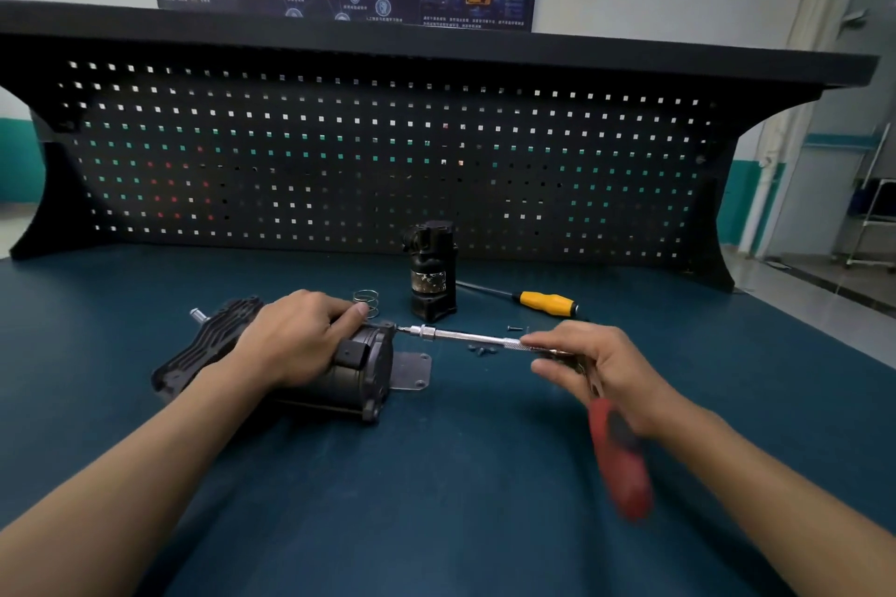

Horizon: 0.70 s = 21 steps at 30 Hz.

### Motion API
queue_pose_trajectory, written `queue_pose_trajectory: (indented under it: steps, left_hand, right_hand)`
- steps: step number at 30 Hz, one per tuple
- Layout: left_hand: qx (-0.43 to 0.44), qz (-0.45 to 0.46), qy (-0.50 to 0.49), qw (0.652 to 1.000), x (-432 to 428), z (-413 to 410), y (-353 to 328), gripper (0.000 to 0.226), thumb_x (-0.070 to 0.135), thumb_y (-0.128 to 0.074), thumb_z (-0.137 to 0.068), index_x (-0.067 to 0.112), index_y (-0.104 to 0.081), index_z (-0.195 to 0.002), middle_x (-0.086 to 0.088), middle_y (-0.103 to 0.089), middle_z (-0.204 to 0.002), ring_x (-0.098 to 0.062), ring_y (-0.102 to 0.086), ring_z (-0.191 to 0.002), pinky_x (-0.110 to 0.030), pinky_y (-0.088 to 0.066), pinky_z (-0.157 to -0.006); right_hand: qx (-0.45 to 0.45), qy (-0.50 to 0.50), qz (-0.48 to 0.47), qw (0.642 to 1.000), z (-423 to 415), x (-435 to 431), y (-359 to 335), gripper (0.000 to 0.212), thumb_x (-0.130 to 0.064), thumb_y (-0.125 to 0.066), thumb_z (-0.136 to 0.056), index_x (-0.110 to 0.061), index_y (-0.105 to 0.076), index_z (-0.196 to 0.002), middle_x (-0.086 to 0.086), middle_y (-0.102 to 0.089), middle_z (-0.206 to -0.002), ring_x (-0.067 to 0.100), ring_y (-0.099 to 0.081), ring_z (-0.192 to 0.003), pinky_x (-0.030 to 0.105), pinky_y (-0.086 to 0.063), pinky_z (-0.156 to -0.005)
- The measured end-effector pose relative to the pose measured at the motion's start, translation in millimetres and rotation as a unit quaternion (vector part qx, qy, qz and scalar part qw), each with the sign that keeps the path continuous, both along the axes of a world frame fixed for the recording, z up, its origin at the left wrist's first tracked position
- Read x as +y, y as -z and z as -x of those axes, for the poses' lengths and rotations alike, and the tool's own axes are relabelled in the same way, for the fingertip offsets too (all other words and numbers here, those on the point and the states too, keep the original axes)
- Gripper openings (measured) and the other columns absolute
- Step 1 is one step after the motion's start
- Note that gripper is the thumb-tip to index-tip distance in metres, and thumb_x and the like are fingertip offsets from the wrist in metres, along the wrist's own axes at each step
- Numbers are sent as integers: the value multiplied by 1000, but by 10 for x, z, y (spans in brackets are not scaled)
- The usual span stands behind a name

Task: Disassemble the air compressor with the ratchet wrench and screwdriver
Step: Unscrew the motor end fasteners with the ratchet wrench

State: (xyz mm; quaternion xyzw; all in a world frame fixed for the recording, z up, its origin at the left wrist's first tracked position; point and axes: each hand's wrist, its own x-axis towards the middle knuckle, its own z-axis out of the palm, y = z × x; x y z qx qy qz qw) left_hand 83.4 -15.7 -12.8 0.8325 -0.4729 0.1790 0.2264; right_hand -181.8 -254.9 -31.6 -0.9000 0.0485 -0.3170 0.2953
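Observation:
The dark air compressor (359, 368) lies on its side on the blue bench, finned head to the left. My left hand (296, 335) grips its body from above. My right hand (596, 364) holds the ratchet wrench (620, 461) by its head; the red handle hangs down toward me, blurred. The wrench's silver extension bar (465, 335) runs left, with its tip at the compressor's right end cover. A yellow-handled screwdriver (545, 303) lies on the bench behind my right hand.
A removed black cylindrical part (431, 271) stands upright behind the compressor. A coil spring (367, 298) lies beside it. Small loose screws (482, 349) sit under the extension bar. A grey bracket plate (412, 371) sticks out beneath the compressor. A black pegboard (388, 150) backs the bench.

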Motion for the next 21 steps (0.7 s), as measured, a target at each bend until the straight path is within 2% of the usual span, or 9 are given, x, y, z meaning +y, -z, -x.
queue_pose_trajectory:
  steps: [3, 6, 9, 10, 12, 14, 16, 18, 21]
  left_hand:
    - [2, 25, -11, 1000, -16, 15, -12, 57, 58, -37, -99, 14, -56, -68, -1, -53, -53, -15, -53, -59, -33, -35, -55]
    - [1, 31, -11, 999, -17, 14, -15, 61, 62, -36, -97, 12, -59, -71, -4, -51, -53, -20, -52, -60, -33, -37, -55]
    - [0, 35, -5, 999, -16, 8, -19, 63, 64, -36, -97, 13, -58, -68, -2, -48, -51, -19, -47, -55, -31, -36, -53]
    - [-2, 36, -4, 999, -18, 8, -21, 63, 64, -36, -96, 12, -58, -68, -1, -48, -52, -19, -45, -54, -31, -36, -52]
    - [-5, 38, -1, 999, -19, -2, -23, 64, 64, -37, -97, 11, -57, -68, -1, -47, -52, -19, -42, -52, -30, -35, -51]
    - [-3, 38, 5, 999, -14, -6, -22, 63, 63, -38, -97, 10, -56, -68, -2, -47, -54, -19, -39, -52, -30, -35, -51]
    - [-1, 33, 13, 999, -6, -11, -21, 64, 63, -38, -97, 10, -58, -69, -2, -49, -57, -19, -39, -53, -30, -35, -51]
    - [2, 32, 27, 999, 16, -17, -21, 63, 63, -39, -96, 9, -56, -69, -4, -48, -58, -20, -36, -53, -32, -35, -52]
    - [2, 33, 52, 998, 49, -19, -28, 64, 62, -39, -98, 8, -58, -70, -6, -43, -57, -21, -33, -54, -36, -37, -55]
  right_hand:
    - [-23, 13, 100, 995, -11, -59, 24, 32, -11, -74, -89, -23, -74, -119, -18, -64, -95, 7, -64, -89, 18, -49, -79]
    - [-40, 27, 116, 992, 4, -78, 19, 30, -18, -74, -89, -22, -74, -120, -19, -65, -91, 7, -64, -87, 23, -51, -77]
    - [19, 24, 2, 1000, 20, 36, -12, 16, -47, -68, -87, -38, -77, -95, -3, -70, -81, 0, -61, -70, 20, -46, -65]
    - [48, 20, -74, 996, 13, 72, -40, 33, -60, -62, -83, -31, -77, -90, 5, -70, -80, 2, -55, -58, 20, -43, -57]
    - [77, 37, -275, 958, -2, 138, -96, 63, -73, -55, -79, -14, -75, -91, 16, -67, -71, 11, -40, -42, 21, -32, -41]
    - [97, 62, -447, 887, -15, 142, -161, 66, -70, -52, -87, -7, -72, -96, 15, -66, -67, 12, -30, -35, 17, -22, -35]
    - [125, 42, -570, 811, 1, 133, -220, 56, -62, -54, -92, -8, -70, -93, 12, -62, -66, 8, -27, -32, 14, -19, -31]
    - [145, -1, -643, 752, 20, 130, -261, 42, -53, -60, -89, -11, -64, -86, 8, -57, -64, 5, -25, -28, 12, -17, -28]
    - [163, -32, -674, 720, 29, 153, -289, 30, -42, -67, -79, -16, -53, -84, 4, -51, -60, 3, -26, -26, 11, -17, -26]
